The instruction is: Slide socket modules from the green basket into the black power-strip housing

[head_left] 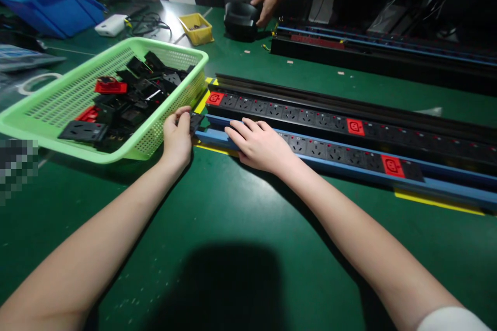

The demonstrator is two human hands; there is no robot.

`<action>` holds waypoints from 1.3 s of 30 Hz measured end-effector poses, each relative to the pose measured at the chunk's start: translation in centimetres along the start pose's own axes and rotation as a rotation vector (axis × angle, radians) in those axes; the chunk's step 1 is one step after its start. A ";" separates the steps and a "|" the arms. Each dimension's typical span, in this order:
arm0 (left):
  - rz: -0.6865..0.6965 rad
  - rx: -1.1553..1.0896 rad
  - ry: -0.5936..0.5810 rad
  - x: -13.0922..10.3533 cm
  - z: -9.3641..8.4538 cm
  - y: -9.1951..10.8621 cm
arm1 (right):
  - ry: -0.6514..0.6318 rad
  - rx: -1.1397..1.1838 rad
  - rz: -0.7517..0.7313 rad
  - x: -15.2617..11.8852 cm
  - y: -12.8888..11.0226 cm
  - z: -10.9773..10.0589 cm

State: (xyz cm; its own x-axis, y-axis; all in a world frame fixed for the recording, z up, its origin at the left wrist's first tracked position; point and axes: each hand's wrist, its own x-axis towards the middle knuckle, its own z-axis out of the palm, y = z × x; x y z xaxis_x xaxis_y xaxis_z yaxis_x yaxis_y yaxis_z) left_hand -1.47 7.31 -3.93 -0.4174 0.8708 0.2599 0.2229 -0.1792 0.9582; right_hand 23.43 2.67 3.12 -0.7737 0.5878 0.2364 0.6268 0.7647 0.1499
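My left hand is closed on a black socket module at the left end of a blue-edged rail. Flat across that rail lies my right hand, fingers stretched out over it and covering part of what is inside. To its right a row of black socket modules sits in the rail, with one red socket near the far end of the row. Just behind runs a finished-looking black socket strip with red sockets among the black ones.
A green basket of loose black and red modules stands left of my left hand. Farther back are a yellow bin, a blue bin and a white adapter. Another person's hand touches a black container.
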 end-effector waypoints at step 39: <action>0.145 0.265 -0.156 -0.8 -0.9 1.7 | -0.069 0.031 0.169 0.3 -0.3 -0.4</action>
State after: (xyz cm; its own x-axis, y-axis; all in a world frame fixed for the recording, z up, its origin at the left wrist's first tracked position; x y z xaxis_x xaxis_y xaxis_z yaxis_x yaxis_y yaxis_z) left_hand -1.58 5.92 -2.36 -0.2290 0.9083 0.3501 0.4996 -0.1990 0.8431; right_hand 23.03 2.54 3.49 -0.6626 0.7247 0.1890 0.7462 0.6605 0.0833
